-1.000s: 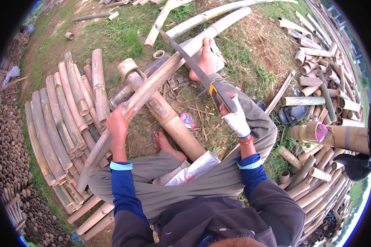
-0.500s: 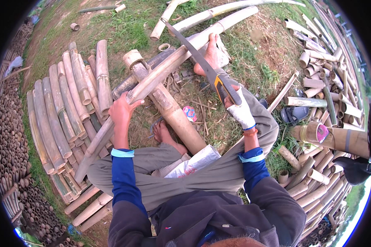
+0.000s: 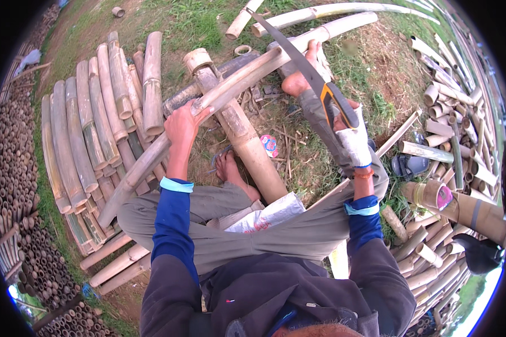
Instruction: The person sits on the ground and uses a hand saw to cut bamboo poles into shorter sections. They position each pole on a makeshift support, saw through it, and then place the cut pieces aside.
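My left hand (image 3: 183, 121) is wrapped round a long bamboo pole (image 3: 244, 83), which slants from beside my left knee up to the far right. The pole lies across a thicker notched bamboo post (image 3: 258, 160), and my bare foot (image 3: 299, 81) presses near its far part. In my right hand (image 3: 351, 135), partly covered by a white glove, is the yellow-and-black handle of a handsaw (image 3: 298, 59). The saw's long dark blade crosses over the pole near my foot, its tip pointing away to the upper left. Whether the teeth touch the bamboo I cannot tell.
Cut bamboo lengths (image 3: 98, 121) lie in rows at the left, beside a big stack of short pieces (image 3: 14, 146). More bamboo is heaped at the right (image 3: 433, 241), near a dark sandal (image 3: 406, 165). A white sack (image 3: 270, 213) lies between my legs.
The view has shifted, so most things sit further right. Both hands keep their grip on the pole and the handsaw, and the saw still crosses the pole.
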Available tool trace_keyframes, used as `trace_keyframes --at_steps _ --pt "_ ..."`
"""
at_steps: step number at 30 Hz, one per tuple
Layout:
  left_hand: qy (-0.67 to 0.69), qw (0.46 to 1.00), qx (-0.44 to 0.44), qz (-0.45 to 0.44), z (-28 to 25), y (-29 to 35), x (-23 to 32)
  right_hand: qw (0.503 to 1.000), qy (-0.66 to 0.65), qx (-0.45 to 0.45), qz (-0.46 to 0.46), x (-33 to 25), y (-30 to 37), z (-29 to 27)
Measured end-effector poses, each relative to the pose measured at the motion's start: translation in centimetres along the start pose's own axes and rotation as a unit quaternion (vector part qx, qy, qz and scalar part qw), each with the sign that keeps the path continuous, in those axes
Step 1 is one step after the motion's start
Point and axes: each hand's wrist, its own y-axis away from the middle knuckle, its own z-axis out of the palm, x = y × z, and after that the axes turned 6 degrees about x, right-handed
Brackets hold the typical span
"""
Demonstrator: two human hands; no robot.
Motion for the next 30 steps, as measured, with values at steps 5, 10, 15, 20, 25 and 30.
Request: trace_keyframes --at_steps 5,10,15,20,25,30 --pt "0.004 1.000 -0.003 0.010 0.0 -0.1 -0.1 0.999 0.011 -0.044 0.009 1.0 -2.0 -2.2" --pt "-0.006 1.000 -0.025 -0.005 0.1 -1.0 1.0 0.998 -0.024 -0.050 -0.009 -0.8 -2.0 -2.3" --pt "0.002 0.999 -0.012 0.034 0.9 -1.5 1.5 0.999 -0.031 -0.030 0.015 -0.9 -1.7 -2.6" --pt "0.011 0.998 -0.028 0.059 1.0 -1.7 1.2 0.996 -0.081 -0.027 0.028 -0.3 -1.1 -2.9" --pt "0.022 0.996 -0.001 0.087 2.5 -1.9 0.1 0.994 -0.072 -0.034 0.079 0.2 -1.2 -3.1" --pt "0.033 0.996 -0.031 0.074 1.6 -2.0 1.0 0.994 -0.065 -0.041 0.072 -0.6 -0.6 -2.4"
